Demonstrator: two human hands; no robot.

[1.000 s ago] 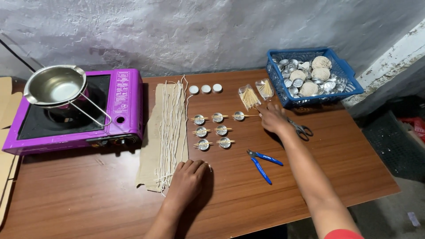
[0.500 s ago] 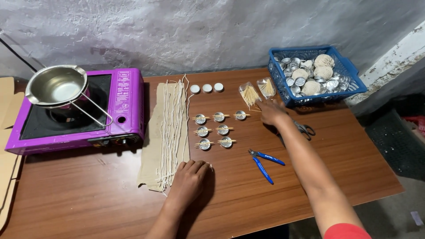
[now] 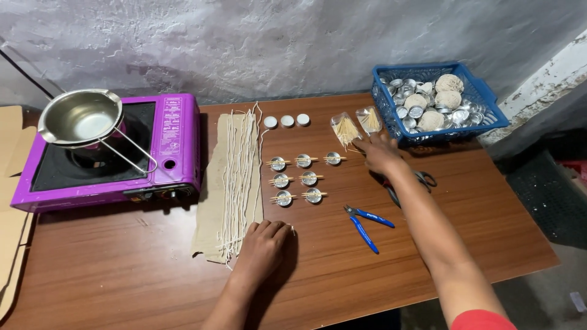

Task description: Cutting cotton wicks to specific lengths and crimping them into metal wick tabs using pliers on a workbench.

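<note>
Your right hand (image 3: 380, 153) is spread flat, reaching at one o'clock for the stick packets (image 3: 358, 125), while your left hand (image 3: 264, 241) presses curled on the wicks (image 3: 235, 177); careful, your forearm could sweep the cups (image 3: 304, 161).

Purple portable stove (image 3: 165, 146) with steel pan (image 3: 79, 117), blue basket (image 3: 483, 101), blue pliers (image 3: 367, 221), three white caps (image 3: 287, 121)
</note>
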